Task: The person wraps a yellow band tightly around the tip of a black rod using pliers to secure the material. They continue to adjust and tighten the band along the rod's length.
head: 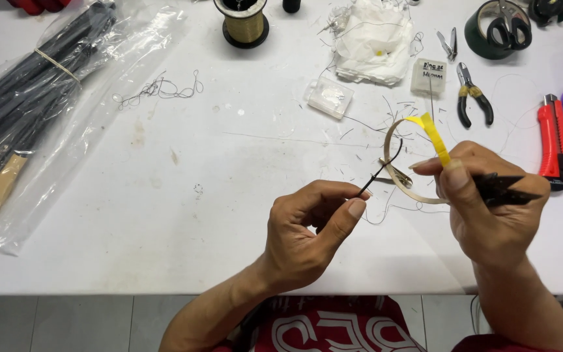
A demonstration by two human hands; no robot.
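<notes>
Two bare hands work low over the white table (164, 215). Left hand (307, 231) pinches one thin black wire (380, 171) between thumb and forefinger. Right hand (490, 202) is closed on one pale curved band with a yellow tape end (435, 135) — plus one pair of black thread snips (506, 189). One small metal clip (395, 175) sits on the band, between the hands. Beyond the right hand lie two pliers (472, 98) and one red utility knife (554, 143) — well apart, nothing blocking.
</notes>
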